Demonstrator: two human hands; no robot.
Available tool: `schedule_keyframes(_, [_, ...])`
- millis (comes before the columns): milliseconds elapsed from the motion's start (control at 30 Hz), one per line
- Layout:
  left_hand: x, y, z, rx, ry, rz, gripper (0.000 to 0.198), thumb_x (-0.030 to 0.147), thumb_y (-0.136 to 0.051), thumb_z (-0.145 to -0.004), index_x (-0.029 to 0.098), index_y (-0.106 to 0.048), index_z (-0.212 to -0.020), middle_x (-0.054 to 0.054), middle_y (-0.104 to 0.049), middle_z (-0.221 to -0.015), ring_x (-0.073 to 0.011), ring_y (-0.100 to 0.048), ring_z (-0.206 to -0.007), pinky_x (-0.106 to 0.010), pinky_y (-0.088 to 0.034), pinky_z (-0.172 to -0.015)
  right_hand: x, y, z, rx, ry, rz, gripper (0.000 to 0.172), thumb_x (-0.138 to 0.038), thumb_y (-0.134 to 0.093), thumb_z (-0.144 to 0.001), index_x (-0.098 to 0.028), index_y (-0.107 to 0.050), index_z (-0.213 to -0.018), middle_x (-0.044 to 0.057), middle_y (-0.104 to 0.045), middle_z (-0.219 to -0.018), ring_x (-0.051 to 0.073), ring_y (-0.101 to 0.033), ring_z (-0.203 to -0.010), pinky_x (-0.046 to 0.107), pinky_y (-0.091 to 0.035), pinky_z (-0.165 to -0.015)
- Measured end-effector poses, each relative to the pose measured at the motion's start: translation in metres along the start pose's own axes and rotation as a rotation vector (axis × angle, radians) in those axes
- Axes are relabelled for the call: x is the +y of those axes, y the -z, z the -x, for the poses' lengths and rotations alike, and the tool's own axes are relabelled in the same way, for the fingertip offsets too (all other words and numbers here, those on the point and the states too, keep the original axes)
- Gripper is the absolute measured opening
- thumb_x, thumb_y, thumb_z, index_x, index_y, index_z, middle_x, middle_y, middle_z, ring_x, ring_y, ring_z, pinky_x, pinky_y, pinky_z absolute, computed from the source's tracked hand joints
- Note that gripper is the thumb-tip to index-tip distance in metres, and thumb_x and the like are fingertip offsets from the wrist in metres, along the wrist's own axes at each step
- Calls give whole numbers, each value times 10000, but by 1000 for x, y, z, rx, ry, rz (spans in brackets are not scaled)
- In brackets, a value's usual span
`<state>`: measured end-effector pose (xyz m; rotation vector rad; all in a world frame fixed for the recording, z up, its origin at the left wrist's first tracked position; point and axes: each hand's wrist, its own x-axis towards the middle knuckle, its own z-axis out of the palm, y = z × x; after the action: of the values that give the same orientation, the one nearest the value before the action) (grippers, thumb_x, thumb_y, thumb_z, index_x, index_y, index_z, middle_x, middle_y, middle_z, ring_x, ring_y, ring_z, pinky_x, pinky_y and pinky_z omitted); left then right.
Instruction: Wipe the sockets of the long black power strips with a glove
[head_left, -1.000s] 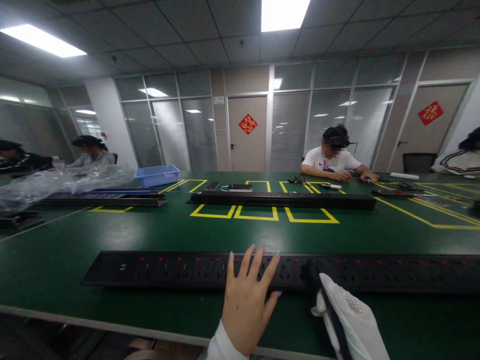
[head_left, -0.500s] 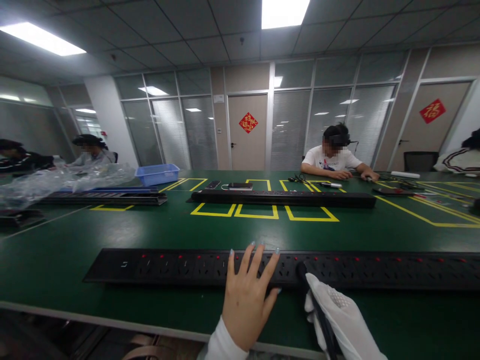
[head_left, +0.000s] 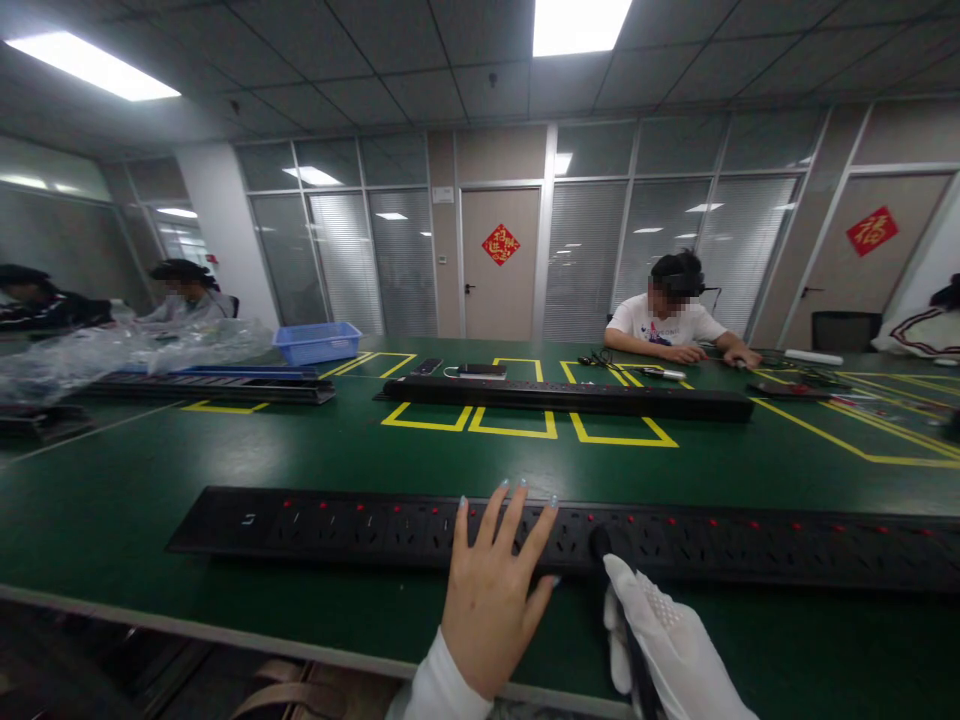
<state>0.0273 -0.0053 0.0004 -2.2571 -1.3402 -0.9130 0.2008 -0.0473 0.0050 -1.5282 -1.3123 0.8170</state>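
A long black power strip lies along the near edge of the green surface, its socket face up, with a row of small red marks along the side toward the far edge. Its left end shows in full; the other end runs out of view at the right.

The left hand, bare, is spread wide with fingers apart, palm down, laid over the strip near its visible middle and gripping nothing. Just right of it, the right hand, in a white glove with dotted grip, is closed around a dark handheld tool. The tool's rounded head is over the sockets, apparently against them; its exact kind cannot be told.

Toward the far edge, a second black strip lies roughly parallel to the first, across yellow tape outlines. Just behind it are a dark phone and another phone with a white cable at its left end. Farther left, a blue basket stands near the far edge, beside clear plastic wrapping and metal channels. A co-worker in a white T-shirt sits at the far edge, right of centre, forearms on the surface.
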Motion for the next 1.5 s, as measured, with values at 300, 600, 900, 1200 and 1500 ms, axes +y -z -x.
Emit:
schedule_keyframes(300, [1, -3, 1, 31, 24, -61, 604, 587, -496, -884, 354, -385, -1431, -38, -456, -1465, -296, -373, -1361, -580, -251, -1104, 26, -15, -3, 133, 127, 182, 761, -770, -294, -869, -206, -774, -1043, 82, -738, -625, 320, -695, -979, 395, -424, -1007])
schedule_keyframes(600, [1, -1, 3, 8, 73, -120, 580, 410, -484, -904, 339, -331, -1460, -14, -309, -1548, -329, -211, -1436, -685, -117, -1091, 27, -23, -1, 33, 178, 97, 472, -610, -595, -809, -224, -765, -1022, 90, -778, -981, 272, -726, -838, 286, -527, -833])
schedule_keyframes(900, [1, -1, 2, 3, -42, -90, 622, 312, -518, -875, 306, -327, -1466, -13, -350, -1529, -244, -318, -1399, -517, -155, -1147, 9, -34, 3, -68, 108, 39, 493, -662, -475, -866, -219, -657, -748, 7, -646, -491, 194, -640, -548, 232, -480, -599])
schedule_keyframes(1200, [1, -2, 2, 25, -62, -68, 615, 511, -505, -900, 311, -339, -1458, 1, -406, -1500, -235, -378, -1362, -482, -218, -1138, 5, -39, 4, -97, 51, -33, 487, -624, -453, -905, -176, -637, -857, -14, -624, -469, 175, -618, -480, 235, -444, -533])
schedule_keyframes(1500, [0, -2, 2, 14, -71, -53, 578, 511, -450, -932, 309, -332, -1461, 4, -393, -1508, -220, -356, -1376, -468, -178, -1145, 10, -35, 0, -144, 57, -21, 544, -638, -431, -917, -135, -638, -948, -4, -628, -486, 189, -644, -545, 241, -433, -574])
